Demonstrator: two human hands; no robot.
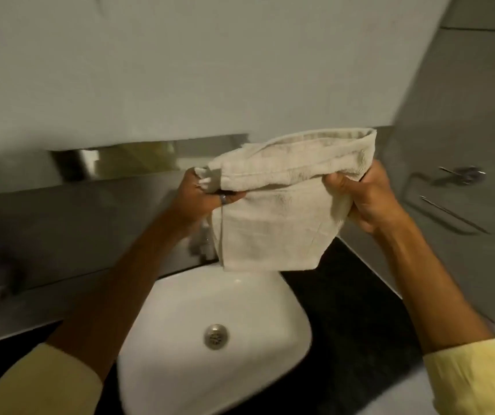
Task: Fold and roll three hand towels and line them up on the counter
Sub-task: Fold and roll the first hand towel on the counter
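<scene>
towel (273, 223) half-folded, in the air over the sink (180, 348) | our left hand (202, 194) and right hand (366, 202) each grip an upper end | risk: loosened grip drops it into the basin, not onto the bench (360, 310)

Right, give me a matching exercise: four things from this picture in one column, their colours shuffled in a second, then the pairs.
Things:
1. towel
2. sink
3. counter
4. sleeve

Colours:
A. black
B. yellow
C. cream
D. white

Pairs: 1-C, 2-D, 3-A, 4-B
</scene>
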